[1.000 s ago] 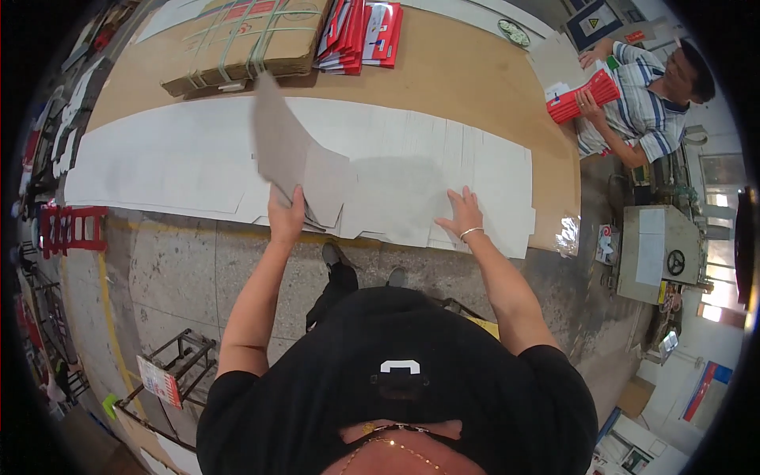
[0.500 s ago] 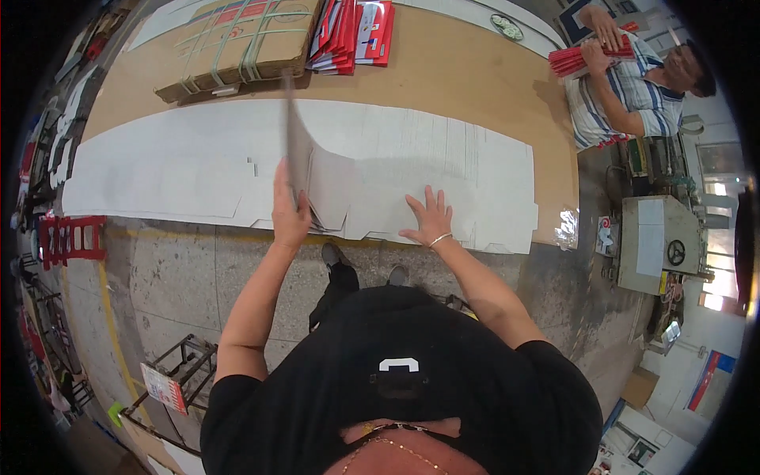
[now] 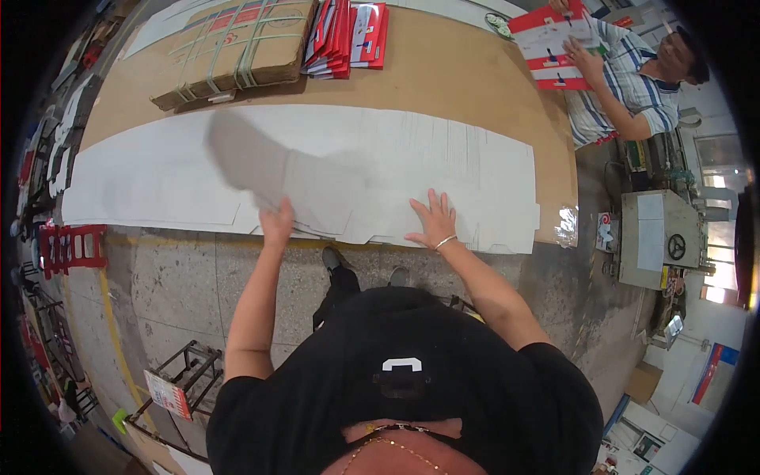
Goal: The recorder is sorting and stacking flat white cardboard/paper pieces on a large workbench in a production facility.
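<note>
A long white cardboard sheet lies along the near side of the table. My left hand grips the near edge of its raised greyish-white flap, with the fingers partly hidden. The flap leans over to the left, and its far end is smeared by motion. To the right, my right hand lies flat on the sheet near its front edge, fingers spread and holding nothing.
A strapped brown cardboard package and red-and-white printed envelopes sit on the brown tabletop. Across at the right, a person holds similar red-and-white pieces. A red stool stands at left.
The flap has swung from upright over to the left, and my left hand has moved slightly left with it. My right hand stays put. The person at right has turned the red-and-white pieces face-on.
</note>
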`<state>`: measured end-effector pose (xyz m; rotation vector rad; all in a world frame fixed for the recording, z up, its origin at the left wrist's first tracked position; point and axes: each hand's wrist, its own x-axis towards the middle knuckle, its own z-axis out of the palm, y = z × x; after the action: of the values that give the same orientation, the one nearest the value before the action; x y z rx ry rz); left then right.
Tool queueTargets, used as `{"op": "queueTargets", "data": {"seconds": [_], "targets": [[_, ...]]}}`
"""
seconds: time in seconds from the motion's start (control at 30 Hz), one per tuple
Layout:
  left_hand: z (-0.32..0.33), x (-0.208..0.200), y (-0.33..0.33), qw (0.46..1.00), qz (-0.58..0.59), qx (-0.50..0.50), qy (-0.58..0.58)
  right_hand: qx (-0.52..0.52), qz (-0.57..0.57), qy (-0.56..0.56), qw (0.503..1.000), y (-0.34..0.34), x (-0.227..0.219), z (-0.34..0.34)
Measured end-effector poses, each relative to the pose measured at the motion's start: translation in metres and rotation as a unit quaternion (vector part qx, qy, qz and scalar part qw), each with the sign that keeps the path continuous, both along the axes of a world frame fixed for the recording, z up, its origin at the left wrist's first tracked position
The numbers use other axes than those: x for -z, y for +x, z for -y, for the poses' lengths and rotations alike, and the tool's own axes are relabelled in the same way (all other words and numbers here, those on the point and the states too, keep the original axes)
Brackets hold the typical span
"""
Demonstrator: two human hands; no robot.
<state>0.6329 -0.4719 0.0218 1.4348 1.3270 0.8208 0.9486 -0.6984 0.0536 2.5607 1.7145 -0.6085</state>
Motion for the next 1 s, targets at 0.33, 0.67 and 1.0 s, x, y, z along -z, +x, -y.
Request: {"op": "queueTargets", "data": {"seconds": [0.33,0.67,1.0], "targets": [[0.001,-0.001,-0.024,0.894,0.321,-0.101,-0.298,0.014,0.016,0.012,1.0,0.014,0.0,0.014],[0.021,-0.084,0.045,0.914,-0.127,0.09,0.374,0.013,0.017,-0.002,1.0,0.031,-0.005,0.024],[-0.015,0.028,-0.042,0.98,0.077,-0.057,-0.177,-0.059,0.016,0.015,0.998,-0.008,-0.019,-0.005]]}}
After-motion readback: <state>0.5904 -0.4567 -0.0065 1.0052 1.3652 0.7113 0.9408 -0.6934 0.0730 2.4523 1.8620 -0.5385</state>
